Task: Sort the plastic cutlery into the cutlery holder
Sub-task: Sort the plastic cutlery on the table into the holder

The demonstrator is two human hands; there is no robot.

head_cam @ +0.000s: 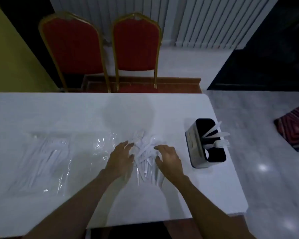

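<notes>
Head view: left hand (121, 159) and right hand (169, 161) flank the cutlery pile (145, 152), both open; a blind grab risks mis-sorting into the three-o'clock holder (195, 152).

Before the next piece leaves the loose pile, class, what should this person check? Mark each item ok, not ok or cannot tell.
1. Pile in reach: ok, the loose cutlery pile lies between the left hand and the right hand.
2. Hands free: left hand open, ok; right hand cannot tell, its fingers bend over the pile.
3. Cutlery holder upright: ok.
4. Holder has room: ok, its far end looks empty.
5. Next piece's type: cannot tell, blurred.
</notes>
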